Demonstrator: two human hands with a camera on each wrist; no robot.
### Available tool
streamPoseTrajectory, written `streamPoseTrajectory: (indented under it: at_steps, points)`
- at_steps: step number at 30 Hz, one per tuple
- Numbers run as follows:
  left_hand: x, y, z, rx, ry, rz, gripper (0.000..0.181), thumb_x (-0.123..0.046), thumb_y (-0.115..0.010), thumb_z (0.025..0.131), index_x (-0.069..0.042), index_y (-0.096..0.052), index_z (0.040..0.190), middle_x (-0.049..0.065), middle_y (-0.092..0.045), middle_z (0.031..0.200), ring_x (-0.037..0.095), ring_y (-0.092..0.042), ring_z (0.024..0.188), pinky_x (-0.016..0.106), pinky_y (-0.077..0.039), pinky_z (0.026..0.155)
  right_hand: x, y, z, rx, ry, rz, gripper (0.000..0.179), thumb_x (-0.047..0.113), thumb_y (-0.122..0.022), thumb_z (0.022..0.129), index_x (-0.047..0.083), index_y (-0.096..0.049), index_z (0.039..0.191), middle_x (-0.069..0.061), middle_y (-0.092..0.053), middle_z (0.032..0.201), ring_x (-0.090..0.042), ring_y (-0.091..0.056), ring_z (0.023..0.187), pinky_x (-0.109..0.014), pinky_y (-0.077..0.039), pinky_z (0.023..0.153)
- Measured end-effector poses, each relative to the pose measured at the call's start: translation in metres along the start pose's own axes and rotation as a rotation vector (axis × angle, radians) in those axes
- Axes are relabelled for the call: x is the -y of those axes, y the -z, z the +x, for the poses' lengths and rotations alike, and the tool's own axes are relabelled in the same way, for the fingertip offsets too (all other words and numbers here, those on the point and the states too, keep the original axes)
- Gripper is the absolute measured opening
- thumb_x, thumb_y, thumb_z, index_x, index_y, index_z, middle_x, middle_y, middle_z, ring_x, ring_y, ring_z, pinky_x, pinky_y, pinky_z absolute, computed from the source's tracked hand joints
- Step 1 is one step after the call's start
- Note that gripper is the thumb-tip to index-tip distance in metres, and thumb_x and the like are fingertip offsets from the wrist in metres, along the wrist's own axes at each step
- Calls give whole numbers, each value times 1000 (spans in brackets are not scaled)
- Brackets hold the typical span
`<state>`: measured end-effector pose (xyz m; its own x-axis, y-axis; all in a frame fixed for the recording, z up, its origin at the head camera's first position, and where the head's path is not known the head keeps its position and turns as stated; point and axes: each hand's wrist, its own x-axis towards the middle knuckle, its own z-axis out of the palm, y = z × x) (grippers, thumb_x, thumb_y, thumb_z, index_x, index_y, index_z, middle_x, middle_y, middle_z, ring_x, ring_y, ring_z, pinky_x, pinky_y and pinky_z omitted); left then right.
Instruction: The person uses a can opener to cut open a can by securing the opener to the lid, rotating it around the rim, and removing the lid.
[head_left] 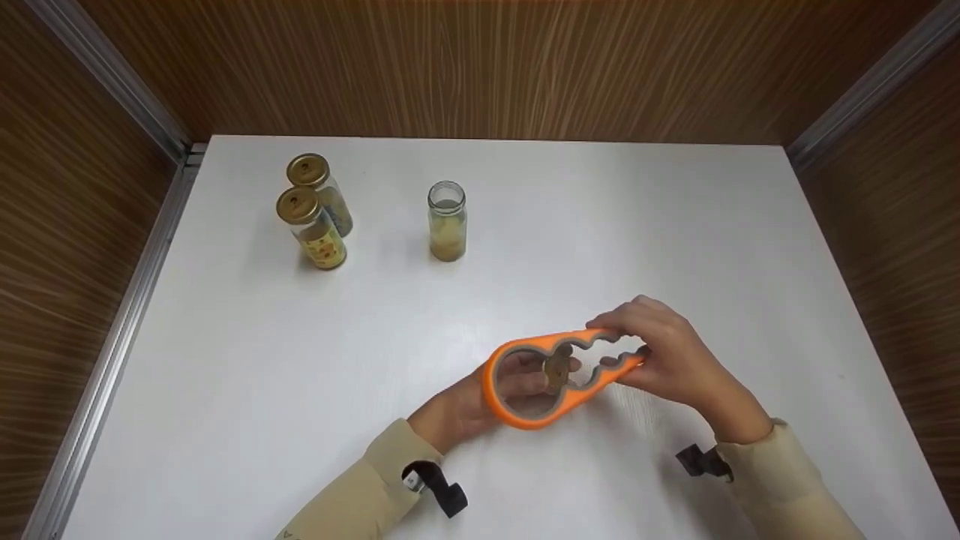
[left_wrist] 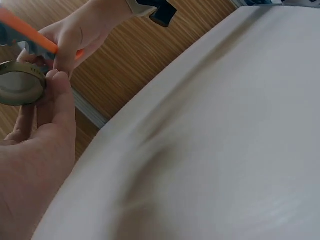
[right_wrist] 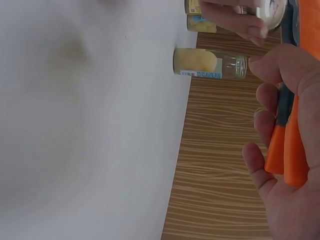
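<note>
My left hand (head_left: 466,403) pinches a gold metal jar lid (head_left: 557,369) between thumb and fingers, above the table. The lid's pale inner side (left_wrist: 20,86) faces the left wrist camera. My right hand (head_left: 666,346) grips an orange jar opener (head_left: 532,424) by its handle end; grey scalloped edging lines its inside. In the head view the opener's round end overlaps the left hand, whose fingers show through it. Farther back, an uncapped glass jar (head_left: 448,234) stands upright with yellowish contents.
Two glass jars with gold lids stand close together at the back left, the front jar (head_left: 324,247) with a yellow label and the rear jar (head_left: 335,208) partly behind it. Wood-grain panels (head_left: 480,67) enclose the white table (head_left: 675,225) at the back and sides.
</note>
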<state>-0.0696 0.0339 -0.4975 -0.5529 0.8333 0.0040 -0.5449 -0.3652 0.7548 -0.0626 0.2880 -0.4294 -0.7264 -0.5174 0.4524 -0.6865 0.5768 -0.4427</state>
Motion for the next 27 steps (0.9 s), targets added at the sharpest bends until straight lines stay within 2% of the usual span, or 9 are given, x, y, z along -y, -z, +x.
streamPoseTrajectory:
  at_steps: [3, 5, 8, 11, 13, 15, 18, 22, 27]
  points:
    - [-4, 7, -9, -140, 29, 108, 62, -27, -83, 80, -6, -60, 134, 17, -63, 131, 27, -62, 117, 36, -51, 98, 0, 1, -1, -3, -8, -4, 54, 3, -87, 64, 22, -72, 113, 13, -69, 94, -8, -57, 85, -17, -41, 74]
    - [-9, 11, -11, -175, 27, 173, 57, -23, -82, 82, -5, -60, 133, 19, -62, 130, 27, -64, 113, 39, -53, 98, -1, 1, -1, -2, -11, -3, 54, 3, -88, 64, 22, -72, 113, 13, -69, 94, -8, -57, 85, -17, -41, 75]
    - [-19, 17, -12, -195, 34, 274, 49, -14, -77, 87, -7, -61, 133, 15, -64, 128, 23, -65, 109, 41, -54, 97, -2, 1, -3, -3, -10, 0, 54, 4, -88, 64, 22, -72, 113, 12, -69, 95, -8, -58, 85, -17, -41, 75]
    - [-34, 23, -14, -237, 54, 490, 50, -16, -77, 88, -13, -60, 135, 4, -64, 129, 18, -64, 105, 36, -55, 94, -3, 2, -5, -10, -16, 3, 55, 3, -88, 64, 21, -72, 113, 11, -70, 95, -8, -58, 85, -16, -42, 75]
    - [-43, 27, -16, -301, 65, 690, 54, -24, -81, 85, -18, -61, 135, -4, -63, 128, 16, -64, 102, 31, -55, 88, -3, 2, -6, -16, -21, 4, 55, 3, -88, 63, 21, -73, 113, 11, -70, 95, -8, -57, 85, -16, -42, 75]
    - [-52, 32, -17, -377, 64, 868, 56, -30, -83, 82, -20, -62, 132, -7, -60, 125, 16, -62, 96, 29, -53, 82, -4, 2, -7, -19, -26, 5, 56, 3, -89, 63, 21, -73, 113, 12, -70, 95, -8, -57, 85, -15, -41, 75]
    - [-63, 40, -18, -465, 35, 1070, 56, -31, -85, 79, -20, -62, 128, -4, -57, 120, 19, -60, 92, 30, -51, 79, -5, 2, -9, -22, -23, 7, 57, 2, -89, 62, 20, -73, 113, 11, -70, 95, -9, -57, 85, -15, -42, 76]
    - [-73, 49, -15, -557, 16, 1285, 56, -37, -85, 77, -18, -63, 125, -2, -55, 114, 20, -58, 91, 33, -48, 80, -6, 0, -13, -23, -29, 8, 58, 3, -90, 61, 19, -72, 114, 8, -71, 96, -9, -58, 86, -14, -43, 76]
    - [-81, 60, -9, -658, 57, 1487, 59, -41, -85, 76, -17, -62, 126, 0, -53, 115, 20, -58, 104, 40, -50, 89, -6, 0, -15, -18, -46, 1, 58, 4, -90, 62, 20, -72, 115, 10, -71, 97, -8, -58, 86, -15, -43, 75]
